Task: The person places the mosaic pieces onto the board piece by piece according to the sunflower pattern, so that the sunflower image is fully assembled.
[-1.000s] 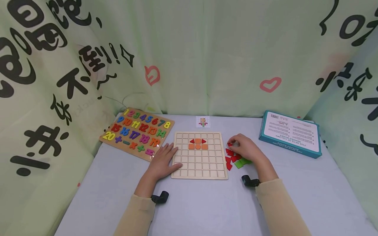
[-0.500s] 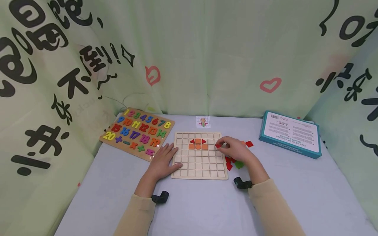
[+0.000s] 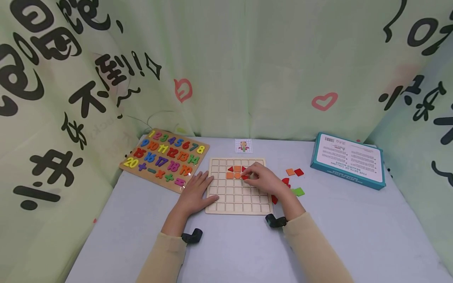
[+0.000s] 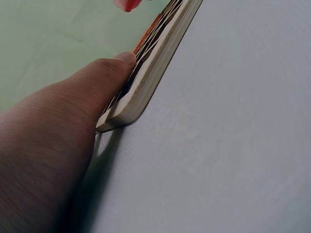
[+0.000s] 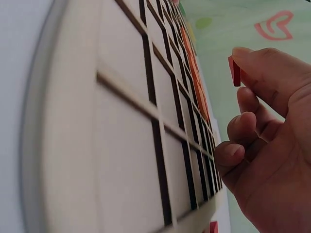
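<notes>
A wooden grid board (image 3: pixel 240 200) lies flat in the middle of the table, with orange tiles (image 3: pixel 233 175) and a red triangle tile (image 3: pixel 231 169) set in its upper cells. My left hand (image 3: pixel 194 195) rests at the board's left side, fingers straight, the thumb over its edge. Over the upper part of the board, my right hand (image 3: pixel 263 179) pinches a small red tile (image 5: pixel 235 73) between thumb and forefinger, just right of the orange row. In the right wrist view the tile is raised off the board. My right fingers hide some cells.
Loose red tiles (image 3: pixel 299 172), an orange tile (image 3: pixel 290 172) and a green tile (image 3: pixel 298 192) lie right of the board. A number puzzle board (image 3: pixel 155 175) sits at left, a teal box (image 3: pixel 348 159) at back right, and a pattern card (image 3: pixel 243 146) behind the grid.
My right hand has carried a red tile leftward from the loose pile to above the board, uncovering tiles on the table. My left hand has stayed in place.
</notes>
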Demonstrator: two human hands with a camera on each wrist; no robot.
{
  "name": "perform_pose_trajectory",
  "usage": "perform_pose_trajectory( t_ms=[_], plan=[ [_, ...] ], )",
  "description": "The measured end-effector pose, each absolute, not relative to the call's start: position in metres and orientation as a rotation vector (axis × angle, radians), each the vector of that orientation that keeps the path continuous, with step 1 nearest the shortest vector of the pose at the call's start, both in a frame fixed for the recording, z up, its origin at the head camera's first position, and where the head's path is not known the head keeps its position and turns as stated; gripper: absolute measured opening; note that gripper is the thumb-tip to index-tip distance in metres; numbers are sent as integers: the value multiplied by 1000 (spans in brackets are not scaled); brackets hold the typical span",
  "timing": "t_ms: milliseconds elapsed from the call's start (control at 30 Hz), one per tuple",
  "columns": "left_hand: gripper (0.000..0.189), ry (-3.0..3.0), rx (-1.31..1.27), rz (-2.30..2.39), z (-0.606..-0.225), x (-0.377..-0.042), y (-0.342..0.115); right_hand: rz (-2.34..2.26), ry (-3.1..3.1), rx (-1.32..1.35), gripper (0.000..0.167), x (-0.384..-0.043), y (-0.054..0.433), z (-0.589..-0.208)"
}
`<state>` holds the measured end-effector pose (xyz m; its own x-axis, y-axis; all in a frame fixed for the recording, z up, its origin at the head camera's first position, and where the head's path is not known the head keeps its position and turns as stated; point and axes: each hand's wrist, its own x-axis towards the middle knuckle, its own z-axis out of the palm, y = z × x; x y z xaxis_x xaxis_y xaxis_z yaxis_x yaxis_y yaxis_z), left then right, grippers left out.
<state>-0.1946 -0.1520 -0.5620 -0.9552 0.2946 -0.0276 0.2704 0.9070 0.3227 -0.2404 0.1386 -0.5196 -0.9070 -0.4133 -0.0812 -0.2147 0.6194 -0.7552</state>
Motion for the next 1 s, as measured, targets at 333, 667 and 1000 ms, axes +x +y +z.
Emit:
perform_pose_trajectory(
  t_ms=[333, 667, 1000],
  plan=[
    [83, 2982, 429, 499, -561, -195, -151, -1156, 2575, -531, 16, -242, 118, -523],
    [83, 2979, 428, 494, -561, -195, -152, -1080, 2631, -590, 18, -241, 102, -525],
    [82, 2991, 437, 503, -562, -195, -152, -1010, 2640, -562, 17, -239, 93, -524]
  ],
)
